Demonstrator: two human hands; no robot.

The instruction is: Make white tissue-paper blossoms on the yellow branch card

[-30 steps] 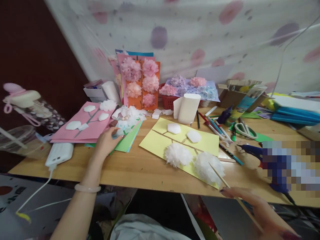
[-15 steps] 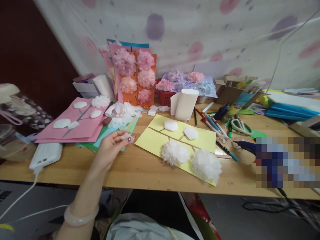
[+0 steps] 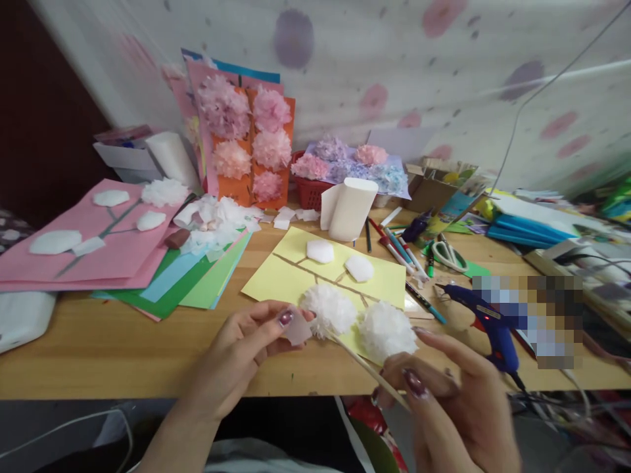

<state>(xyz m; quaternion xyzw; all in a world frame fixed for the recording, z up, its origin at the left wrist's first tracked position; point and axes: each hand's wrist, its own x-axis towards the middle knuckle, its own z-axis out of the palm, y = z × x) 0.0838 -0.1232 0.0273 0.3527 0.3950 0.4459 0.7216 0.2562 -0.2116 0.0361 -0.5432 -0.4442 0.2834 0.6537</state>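
My left hand point(image 3: 246, 351) pinches a small piece of white tissue paper point(image 3: 298, 328) between thumb and fingers, just off the near edge of the yellow card. In my right hand point(image 3: 444, 401) is a thin wooden stick point(image 3: 367, 368), its tip pointing left towards the paper piece. The yellow card point(image 3: 269, 286) behind my hands bears drawn brown branches, two flat white paper patches point(image 3: 320, 251) and two fluffy white paper flowers point(image 3: 329, 309). My right fingertips overlap the right-hand flower point(image 3: 387, 330) in view; whether they touch it I cannot tell.
A blue glue gun point(image 3: 486, 318) lies on the right by scissors point(image 3: 449, 255) and pens. Left are a pink card point(image 3: 123, 246), green sheets point(image 3: 162, 284) and crumpled white paper point(image 3: 217, 220). A white paper roll point(image 3: 352, 210) stands behind the yellow card, a red basket point(image 3: 310, 195) farther back.
My right hand has come into view with the wooden stick. My left hand, still holding the tissue piece, has moved right and nearer the table's front edge. The view has shifted.
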